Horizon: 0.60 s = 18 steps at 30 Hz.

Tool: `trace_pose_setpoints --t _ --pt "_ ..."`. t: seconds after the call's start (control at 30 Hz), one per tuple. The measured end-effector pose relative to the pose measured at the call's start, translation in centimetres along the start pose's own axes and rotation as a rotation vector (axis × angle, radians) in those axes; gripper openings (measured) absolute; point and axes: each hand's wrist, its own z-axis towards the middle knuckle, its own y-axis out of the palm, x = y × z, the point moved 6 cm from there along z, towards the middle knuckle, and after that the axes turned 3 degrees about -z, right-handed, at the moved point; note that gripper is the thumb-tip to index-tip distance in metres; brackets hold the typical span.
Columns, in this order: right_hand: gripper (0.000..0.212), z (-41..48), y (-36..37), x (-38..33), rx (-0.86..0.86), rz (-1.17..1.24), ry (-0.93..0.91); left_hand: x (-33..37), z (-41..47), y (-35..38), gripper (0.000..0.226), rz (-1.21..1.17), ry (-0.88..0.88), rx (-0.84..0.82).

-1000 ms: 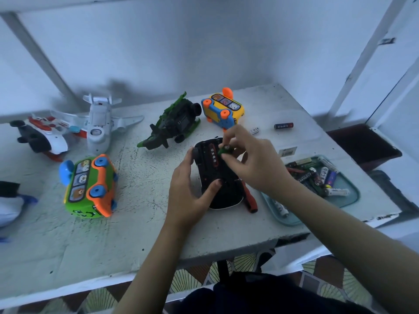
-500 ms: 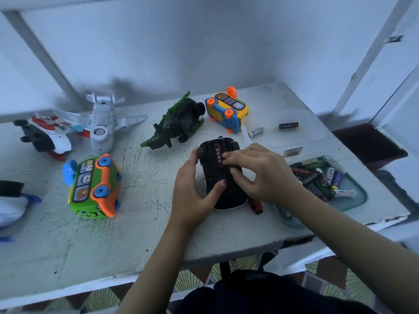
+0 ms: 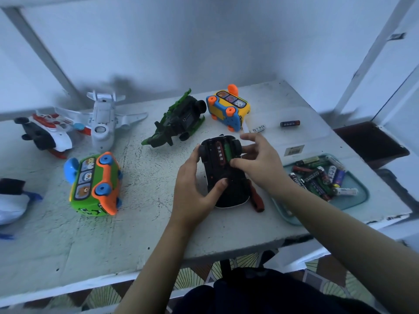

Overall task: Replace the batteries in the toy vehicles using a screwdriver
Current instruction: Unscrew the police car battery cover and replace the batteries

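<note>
Two hands on a black toy car (image 3: 233, 191), belly-up on the table (image 3: 147, 211). Gripped along its left flank by the left hand (image 3: 192, 189), thumb across the underside. Merely touched by the thumb of the right hand (image 3: 260, 164), fingers loose and spread, holding nothing. In the open bay: a red battery (image 3: 219, 152) and a green battery (image 3: 227, 149). Just right, a red-handled screwdriver (image 3: 257, 200), then a tray (image 3: 353, 200) of batteries (image 3: 317, 175). Farther back, a yellow bus (image 3: 229, 109).
</note>
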Motion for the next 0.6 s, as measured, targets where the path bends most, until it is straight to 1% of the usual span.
trace_pose_setpoints --t 0.07,0.13,0.17,0.27,0.3,0.4,0.43,0.5,0.57,0.6 --pt "0.055 0.1 -0.1 -0.2 -0.002 -0.044 -0.001 0.0 0.0 0.0 0.086 -0.003 -0.001 -0.001" --pt "0.051 0.1 -0.4 -0.8 -0.044 -0.177 -0.039 0.0 0.0 0.1 0.086 -0.002 -0.002 0.001" --pt "0.046 0.1 -0.7 -1.2 -0.063 -0.253 -0.067 0.0 -0.1 0.1 0.086 0.0 -0.002 0.003" --pt "0.015 -0.1 -2.7 -2.9 -0.082 -0.428 -0.101 -0.1 -0.1 0.1 0.086 0.002 -0.009 0.005" --pt "0.008 -0.3 -3.3 -3.4 -0.128 -0.541 -0.094 -0.1 -0.1 0.1 0.086 0.004 -0.012 0.006" --pt "0.01 -1.4 -4.6 -2.9 -0.342 -1.02 0.021 -0.2 -0.1 0.1 0.088 0.0 -0.027 0.005" --pt "0.013 -1.9 -4.9 -2.4 -0.384 -1.132 0.071 -0.2 -0.1 0.1 0.088 -0.002 -0.033 0.004" --pt "0.02 -2.8 -5.2 -1.5 -0.432 -1.233 0.133 -0.3 -0.1 0.1 0.088 -0.002 -0.035 0.003" --pt "0.026 -3.4 -5.1 -1.1 -0.468 -1.253 0.166 -0.3 -0.1 0.2 0.088 0.001 -0.032 0.005" --pt "0.024 -3.6 -5.2 -1.1 -0.475 -1.263 0.172 -0.3 -0.1 0.2 0.088 0.002 -0.033 0.006"
